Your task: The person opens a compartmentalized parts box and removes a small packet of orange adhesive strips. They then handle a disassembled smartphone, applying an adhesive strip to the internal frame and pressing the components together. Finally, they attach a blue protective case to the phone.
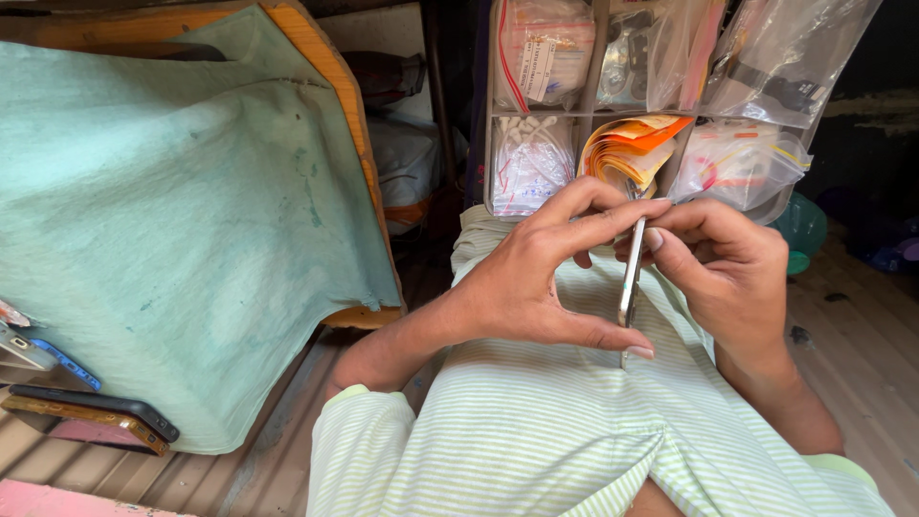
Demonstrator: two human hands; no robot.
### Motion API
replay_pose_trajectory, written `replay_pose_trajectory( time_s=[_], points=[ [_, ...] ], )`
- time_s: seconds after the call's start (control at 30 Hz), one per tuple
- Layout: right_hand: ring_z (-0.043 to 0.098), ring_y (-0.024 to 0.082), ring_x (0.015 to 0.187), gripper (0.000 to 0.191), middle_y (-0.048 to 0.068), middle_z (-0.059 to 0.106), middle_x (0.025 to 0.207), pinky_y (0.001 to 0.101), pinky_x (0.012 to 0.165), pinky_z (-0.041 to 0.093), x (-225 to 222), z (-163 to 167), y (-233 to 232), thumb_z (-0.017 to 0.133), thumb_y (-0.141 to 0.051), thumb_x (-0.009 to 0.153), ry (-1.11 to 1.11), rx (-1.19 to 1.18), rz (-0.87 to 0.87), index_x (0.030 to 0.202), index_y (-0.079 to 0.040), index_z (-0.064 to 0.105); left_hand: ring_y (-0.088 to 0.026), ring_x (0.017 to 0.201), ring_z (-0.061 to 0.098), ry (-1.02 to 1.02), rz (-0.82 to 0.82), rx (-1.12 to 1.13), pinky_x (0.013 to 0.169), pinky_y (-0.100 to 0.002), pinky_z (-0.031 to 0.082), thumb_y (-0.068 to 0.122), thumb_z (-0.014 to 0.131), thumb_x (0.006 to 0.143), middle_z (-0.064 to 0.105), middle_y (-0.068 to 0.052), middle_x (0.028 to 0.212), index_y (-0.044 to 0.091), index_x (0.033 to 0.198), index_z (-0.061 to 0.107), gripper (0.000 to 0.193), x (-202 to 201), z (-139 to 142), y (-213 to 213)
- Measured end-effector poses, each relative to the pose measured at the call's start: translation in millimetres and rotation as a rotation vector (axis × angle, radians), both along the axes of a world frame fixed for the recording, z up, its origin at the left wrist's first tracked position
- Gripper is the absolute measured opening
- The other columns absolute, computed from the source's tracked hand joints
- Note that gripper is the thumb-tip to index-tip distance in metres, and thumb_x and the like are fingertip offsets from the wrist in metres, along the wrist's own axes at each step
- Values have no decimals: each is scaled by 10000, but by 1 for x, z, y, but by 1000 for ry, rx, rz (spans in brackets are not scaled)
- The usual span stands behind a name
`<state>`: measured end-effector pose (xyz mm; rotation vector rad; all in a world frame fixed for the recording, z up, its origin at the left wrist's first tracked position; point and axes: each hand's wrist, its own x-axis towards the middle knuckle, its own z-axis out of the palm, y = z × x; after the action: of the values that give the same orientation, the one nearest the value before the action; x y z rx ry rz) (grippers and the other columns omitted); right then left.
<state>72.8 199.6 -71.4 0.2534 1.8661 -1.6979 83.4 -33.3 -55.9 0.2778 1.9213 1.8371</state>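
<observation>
While both hands grip the phone (630,273) edge-on above my lap, I see the left hand (536,282) clamped round its near side and the right hand (732,273) pinching its top edge. Just beyond them sits a compartment tray (490,124) of small plastic bags (526,163). A green cloth (172,211) covers the table (330,67) on the left, where two more phones (91,416) lie.

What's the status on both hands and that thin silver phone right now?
Left hand and right hand: fingers shut on the phone, held edge-on over the lap. Compartment tray of bagged parts just beyond. Nothing in the way.
</observation>
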Motion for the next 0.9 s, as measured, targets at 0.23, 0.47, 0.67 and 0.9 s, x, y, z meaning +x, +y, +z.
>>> replay_pose_trajectory(
  time_s=[0.23,0.47,0.67,0.9],
  points=[
    [724,147,931,133,140,749,1040,272,849,604,2,1,1,639,54,1040,91,15,18,1160,97,676,-124,1121,599,-30,0,-12,871,-250,583,537,910,780,556,-34,1283,106,1551,482,981,0,-1,1],
    [728,148,971,146,139,749,1051,267,877,600,0,9,-3,641,61,1013,115,12,41,1153,94,666,-125,1118,597,-24,2,-9,871,-251,584,541,911,773,553,-35,1277,109,1550,482,988,1,-2,1],
    [725,138,920,131,137,756,1017,254,816,590,0,8,-3,656,50,1010,66,51,29,1134,84,678,-126,1117,599,-17,6,-13,868,-253,586,544,911,769,555,-36,1272,109,1546,485,987,1,-3,2],
    [722,122,929,129,110,748,1015,251,837,603,3,-1,0,655,5,1025,16,-41,-5,1140,63,665,-124,1122,614,-24,8,-12,862,-250,593,537,909,775,564,-33,1274,105,1540,491,973,1,-3,2]
  ],
)
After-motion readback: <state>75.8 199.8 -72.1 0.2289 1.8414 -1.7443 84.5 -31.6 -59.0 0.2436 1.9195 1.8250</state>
